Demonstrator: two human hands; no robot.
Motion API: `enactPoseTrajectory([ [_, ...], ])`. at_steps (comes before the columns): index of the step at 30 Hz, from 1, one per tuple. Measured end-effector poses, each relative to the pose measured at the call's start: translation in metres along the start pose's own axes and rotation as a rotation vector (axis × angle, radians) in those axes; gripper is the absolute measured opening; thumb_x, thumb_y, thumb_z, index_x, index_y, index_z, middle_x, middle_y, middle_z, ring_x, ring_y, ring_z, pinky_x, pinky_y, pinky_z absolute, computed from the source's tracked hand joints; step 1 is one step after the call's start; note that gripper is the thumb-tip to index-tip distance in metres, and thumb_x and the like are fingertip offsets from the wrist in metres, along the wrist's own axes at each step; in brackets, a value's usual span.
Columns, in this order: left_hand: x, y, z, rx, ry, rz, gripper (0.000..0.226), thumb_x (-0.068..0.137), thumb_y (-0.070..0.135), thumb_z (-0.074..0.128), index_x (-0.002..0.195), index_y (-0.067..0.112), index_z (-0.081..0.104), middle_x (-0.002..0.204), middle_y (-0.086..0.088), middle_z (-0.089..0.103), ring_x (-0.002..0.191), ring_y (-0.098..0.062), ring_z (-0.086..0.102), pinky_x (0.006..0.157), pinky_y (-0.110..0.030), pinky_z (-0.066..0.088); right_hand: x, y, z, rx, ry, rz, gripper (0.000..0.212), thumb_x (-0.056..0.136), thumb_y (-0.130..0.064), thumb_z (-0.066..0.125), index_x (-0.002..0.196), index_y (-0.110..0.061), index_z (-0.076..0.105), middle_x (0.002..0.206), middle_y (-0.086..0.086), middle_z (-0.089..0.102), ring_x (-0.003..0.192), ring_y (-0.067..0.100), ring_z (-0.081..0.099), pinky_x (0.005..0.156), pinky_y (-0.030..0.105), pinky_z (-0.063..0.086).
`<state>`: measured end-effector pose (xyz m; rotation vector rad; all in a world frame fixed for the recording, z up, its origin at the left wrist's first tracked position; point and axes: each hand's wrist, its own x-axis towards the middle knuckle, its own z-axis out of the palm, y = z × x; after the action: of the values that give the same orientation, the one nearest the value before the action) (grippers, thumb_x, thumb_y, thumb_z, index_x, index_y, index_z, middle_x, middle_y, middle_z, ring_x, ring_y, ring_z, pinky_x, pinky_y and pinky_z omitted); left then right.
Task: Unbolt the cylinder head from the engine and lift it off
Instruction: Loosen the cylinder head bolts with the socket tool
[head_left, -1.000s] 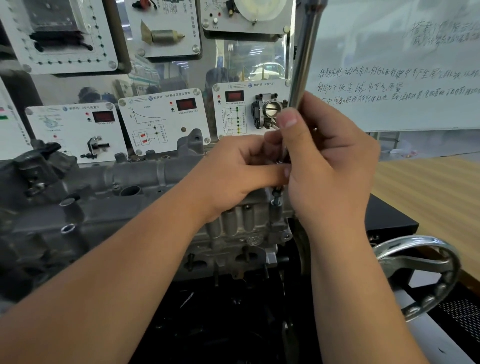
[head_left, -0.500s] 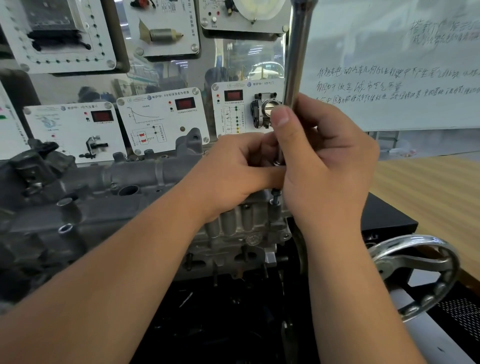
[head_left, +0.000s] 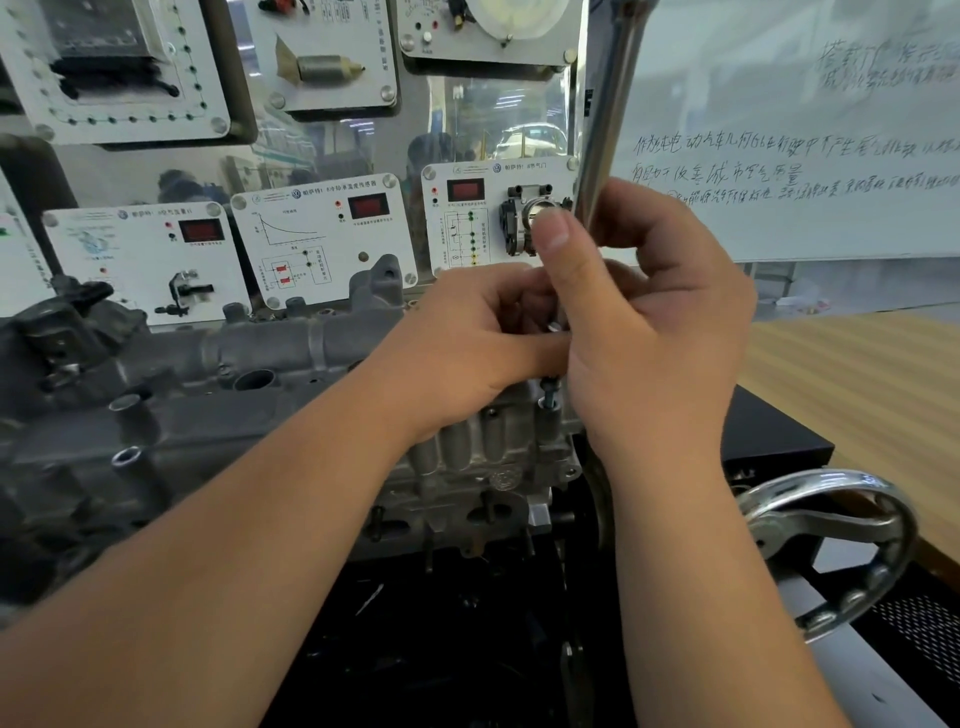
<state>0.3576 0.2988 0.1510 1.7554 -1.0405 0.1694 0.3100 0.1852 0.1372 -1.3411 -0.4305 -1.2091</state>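
The grey cast cylinder head (head_left: 208, 395) lies across the engine from the left to the centre. At its right end a dark bolt (head_left: 549, 391) stands up out of a boss. My left hand (head_left: 467, 343) is curled round the lower part of a tool just above that bolt. My right hand (head_left: 649, 332) grips the long shiny metal handle (head_left: 605, 119), which rises nearly upright to the top of the view. The socket end between my hands is mostly hidden.
A chrome handwheel (head_left: 831, 545) sticks out at the lower right beside a black box (head_left: 779, 441) and a wooden tabletop (head_left: 857, 389). Behind the engine stand white display panels (head_left: 322, 239) with red readouts. A whiteboard (head_left: 805, 130) fills the upper right.
The handle has tilted slightly, its top edging left, and my right hand has shifted a little on it. My left hand and the bolt stay where they were.
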Motion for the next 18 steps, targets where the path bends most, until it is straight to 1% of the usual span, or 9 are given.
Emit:
enactPoseTrajectory([
  [2,-0.002,-0.001,-0.001,-0.023,-0.026,0.01,0.02,0.084,0.008,0.077,0.096,0.024,0.076,0.08,0.003,0.074,0.076,-0.024,0.067,0.072,-0.028,0.059,0.0,0.0,-0.001,-0.019,0.029,-0.003,0.008,0.091,-0.029,0.071,0.093,-0.037,0.07,0.083,-0.011,0.07,0.077,0.014,0.067,0.071,0.034,0.055],
  [3,-0.003,-0.001,-0.001,-0.065,-0.041,0.003,0.02,0.083,0.009,0.076,0.089,0.028,0.075,0.077,0.008,0.072,0.075,-0.016,0.067,0.072,-0.023,0.057,0.0,0.0,-0.002,-0.029,0.023,-0.02,0.008,0.093,-0.027,0.07,0.092,-0.035,0.071,0.079,-0.011,0.068,0.075,0.013,0.066,0.069,0.033,0.053],
  [7,-0.003,-0.003,-0.004,-0.193,-0.073,-0.014,0.014,0.082,0.007,0.075,0.095,0.012,0.074,0.085,0.005,0.077,0.084,-0.009,0.073,0.079,-0.02,0.055,0.002,-0.001,-0.005,-0.015,-0.048,-0.035,0.019,0.1,-0.019,0.06,0.084,-0.027,0.067,0.071,-0.011,0.065,0.072,0.015,0.072,0.064,0.033,0.059],
  [10,-0.003,0.0,-0.001,-0.229,-0.08,-0.008,0.023,0.077,0.011,0.072,0.1,0.014,0.071,0.085,0.01,0.076,0.082,-0.004,0.072,0.078,-0.017,0.055,0.004,0.001,-0.009,-0.011,-0.086,-0.033,0.014,0.101,-0.018,0.055,0.095,-0.019,0.068,0.078,-0.007,0.07,0.076,0.017,0.071,0.07,0.042,0.061],
  [12,-0.003,0.002,0.002,-0.221,-0.071,-0.004,0.027,0.077,0.01,0.073,0.103,0.017,0.069,0.083,0.011,0.076,0.08,-0.002,0.071,0.076,-0.016,0.055,0.004,0.002,-0.009,0.018,-0.088,-0.011,0.019,0.102,-0.018,0.054,0.114,-0.015,0.068,0.083,-0.006,0.073,0.082,0.014,0.073,0.073,0.043,0.062],
  [14,-0.002,0.0,0.001,-0.177,-0.061,0.014,0.028,0.081,0.001,0.075,0.103,0.018,0.069,0.08,0.008,0.075,0.079,-0.005,0.071,0.073,-0.018,0.055,0.003,0.001,-0.006,0.045,-0.077,-0.001,0.031,0.102,-0.019,0.056,0.132,-0.011,0.06,0.09,-0.005,0.076,0.087,0.013,0.074,0.074,0.037,0.061],
  [15,-0.002,0.0,0.001,-0.152,-0.047,0.018,0.028,0.082,0.0,0.076,0.103,0.018,0.071,0.08,-0.001,0.075,0.081,-0.011,0.071,0.072,-0.022,0.057,0.002,0.0,-0.003,0.046,-0.073,-0.009,0.032,0.1,-0.019,0.059,0.131,-0.012,0.06,0.092,-0.005,0.076,0.086,0.012,0.073,0.073,0.034,0.061],
  [17,-0.001,0.0,0.0,-0.125,-0.031,0.018,0.028,0.079,0.005,0.075,0.103,0.018,0.074,0.092,-0.02,0.072,0.087,-0.035,0.07,0.079,-0.039,0.061,0.0,0.0,0.0,0.035,-0.053,-0.019,0.026,0.094,-0.021,0.068,0.12,-0.021,0.064,0.093,-0.007,0.075,0.084,0.01,0.072,0.072,0.033,0.06],
  [18,0.0,0.001,0.0,-0.116,-0.029,0.018,0.029,0.078,0.008,0.075,0.102,0.025,0.076,0.091,-0.019,0.072,0.087,-0.04,0.068,0.079,-0.043,0.06,-0.001,0.0,0.001,0.029,-0.023,-0.015,0.022,0.092,-0.023,0.071,0.114,-0.025,0.067,0.092,-0.009,0.074,0.084,0.011,0.072,0.073,0.035,0.06],
])
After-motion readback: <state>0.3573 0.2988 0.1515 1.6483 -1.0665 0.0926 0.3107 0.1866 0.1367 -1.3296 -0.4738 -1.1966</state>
